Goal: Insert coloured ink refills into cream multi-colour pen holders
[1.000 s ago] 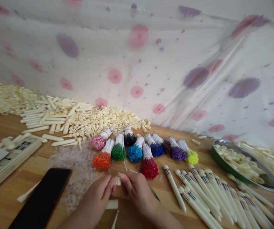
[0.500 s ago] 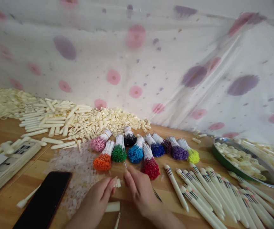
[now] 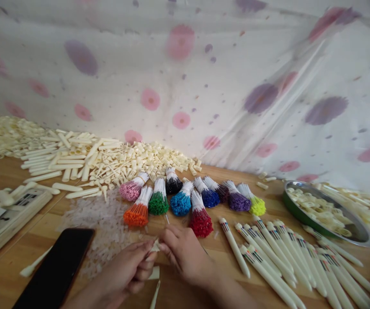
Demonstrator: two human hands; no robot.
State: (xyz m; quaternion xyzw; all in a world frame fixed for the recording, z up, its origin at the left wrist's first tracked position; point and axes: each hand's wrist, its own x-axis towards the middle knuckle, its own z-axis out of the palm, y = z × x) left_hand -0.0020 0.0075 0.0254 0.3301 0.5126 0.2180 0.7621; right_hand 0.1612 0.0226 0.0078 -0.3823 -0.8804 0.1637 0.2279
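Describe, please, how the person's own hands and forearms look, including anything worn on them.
The left hand and right hand are bare, with no glove, ring or bracelet visible. Both forearms are uncovered as far as the picture shows, without visible sleeves or markings.

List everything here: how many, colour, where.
Sheet: one, white, pink-and-purple flowers, behind
Table: one, brown wood, underneath
Cream parts: uncounted, cream, back left, far right
Refill bundles: ten, various colours, centre
Clear bits: many, translucent, left of centre
Power strip: one, cream, far left
Phone: one, black, front left
Pens: many, cream, right
Dish: one, green, silvery rim, far right
Loose pieces: several, cream, front left and centre
Small piece: one, pale, front centre
Left hand: one, bare, front centre, gripping that piece
Right hand: one, bare, beside it
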